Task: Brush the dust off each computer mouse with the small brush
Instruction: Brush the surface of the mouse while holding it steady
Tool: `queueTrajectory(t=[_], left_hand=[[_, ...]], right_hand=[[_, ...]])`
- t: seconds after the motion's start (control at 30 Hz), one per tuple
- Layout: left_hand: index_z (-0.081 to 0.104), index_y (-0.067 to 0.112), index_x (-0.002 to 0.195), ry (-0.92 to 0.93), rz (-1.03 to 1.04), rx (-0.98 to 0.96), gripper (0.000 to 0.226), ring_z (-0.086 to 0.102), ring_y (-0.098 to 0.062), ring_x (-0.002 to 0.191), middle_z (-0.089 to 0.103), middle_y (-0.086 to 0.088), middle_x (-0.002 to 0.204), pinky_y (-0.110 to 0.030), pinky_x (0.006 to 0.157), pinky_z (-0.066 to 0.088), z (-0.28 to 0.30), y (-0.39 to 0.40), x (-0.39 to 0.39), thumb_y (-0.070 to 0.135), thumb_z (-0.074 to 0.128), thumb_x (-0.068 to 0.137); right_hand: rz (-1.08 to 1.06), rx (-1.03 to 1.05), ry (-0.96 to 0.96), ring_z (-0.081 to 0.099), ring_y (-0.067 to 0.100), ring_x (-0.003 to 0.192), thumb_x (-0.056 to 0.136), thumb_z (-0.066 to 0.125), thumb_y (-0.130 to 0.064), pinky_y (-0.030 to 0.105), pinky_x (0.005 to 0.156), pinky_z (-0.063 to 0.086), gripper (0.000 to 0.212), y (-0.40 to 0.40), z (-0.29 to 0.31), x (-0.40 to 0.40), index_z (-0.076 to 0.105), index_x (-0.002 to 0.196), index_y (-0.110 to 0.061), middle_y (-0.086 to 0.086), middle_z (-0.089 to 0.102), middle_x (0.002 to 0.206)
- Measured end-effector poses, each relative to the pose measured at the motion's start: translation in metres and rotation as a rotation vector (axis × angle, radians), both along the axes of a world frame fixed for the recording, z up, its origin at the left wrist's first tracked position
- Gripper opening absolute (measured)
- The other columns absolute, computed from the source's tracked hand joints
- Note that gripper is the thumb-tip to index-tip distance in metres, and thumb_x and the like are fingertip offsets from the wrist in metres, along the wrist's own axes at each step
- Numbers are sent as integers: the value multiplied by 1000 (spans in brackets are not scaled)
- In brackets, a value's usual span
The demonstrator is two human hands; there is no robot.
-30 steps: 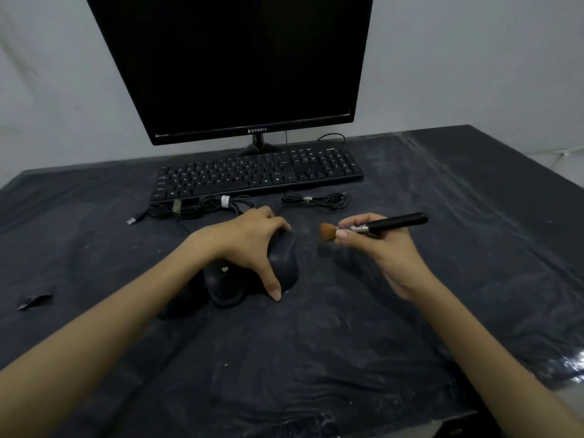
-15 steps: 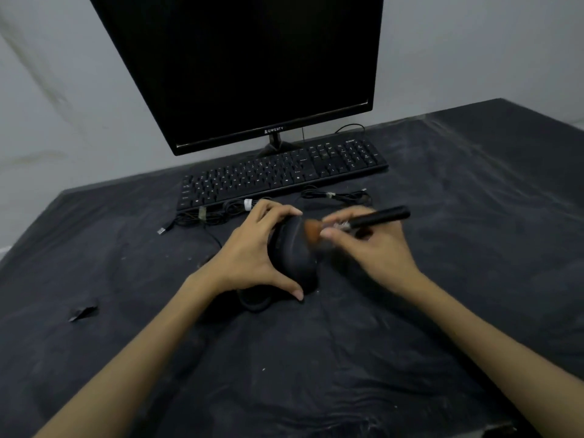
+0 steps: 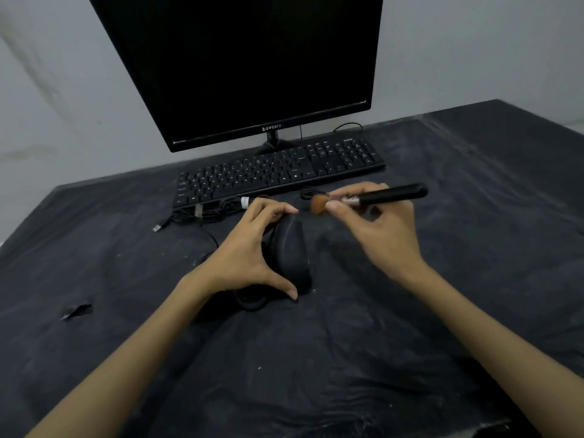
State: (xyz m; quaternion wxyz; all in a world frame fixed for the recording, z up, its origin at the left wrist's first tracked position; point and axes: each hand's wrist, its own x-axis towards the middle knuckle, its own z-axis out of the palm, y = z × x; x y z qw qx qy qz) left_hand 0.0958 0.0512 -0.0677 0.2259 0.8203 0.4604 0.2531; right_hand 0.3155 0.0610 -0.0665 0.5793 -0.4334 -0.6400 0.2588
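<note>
Black plastic, hard and light, the mouse (image 3: pixel 289 251) stands tipped on its side on the table (image 3: pixel 474 279), our left hand (image 3: pixel 249 248) gripping it end to end between thumb and fingers. We judge the smooth shell slippery, so that end-to-end grip suits it. Our right hand (image 3: pixel 382 229) pinches the brush (image 3: pixel 373 197) near its ferrule, its soft bristles just above the mouse, apparently not touching.

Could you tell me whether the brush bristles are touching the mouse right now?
No, the brush in the right hand has its bristles just off the far end of the mouse held by the left hand.
</note>
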Motion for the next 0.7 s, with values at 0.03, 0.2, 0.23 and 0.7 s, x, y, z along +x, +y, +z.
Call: queueTrajectory(t=[0.03, 0.2, 0.23, 0.7], left_hand=[[44, 23, 131, -1, -3, 4, 108, 40, -2, 125, 36, 6, 128, -10, 107, 29, 0, 0, 0, 37, 98, 38], [44, 24, 132, -14, -2, -6, 108, 41, -2, 126, 35, 7, 129, -13, 108, 32, -1, 1, 0, 38, 97, 38], [43, 26, 131, -21, 2, -12, 108, 40, -1, 126, 35, 8, 129, -13, 108, 31, -1, 0, -1, 37, 97, 38], [44, 31, 129, -44, 12, -66, 106, 38, -1, 129, 34, 11, 130, -14, 110, 30, -2, 4, -3, 35, 97, 37]], right_hand=[[91, 4, -9, 62, -2, 82, 76, 79, -12, 10, 75, 43, 10, -10, 2, -6, 74, 86, -12, -11, 68, 82], [105, -13, -105, 58, -11, 82, 75, 79, -10, 5, 76, 40, 12, 1, -6, -15, 75, 86, -10, -16, 65, 80], [20, -6, -88, 57, -13, 80, 76, 78, -10, 5, 74, 40, 11, 10, -4, -10, 74, 87, -10, -17, 64, 80], [223, -213, -90, 61, 0, 71, 77, 77, -13, 10, 66, 42, 6, -25, 7, 21, 73, 80, -16, -5, 71, 77]])
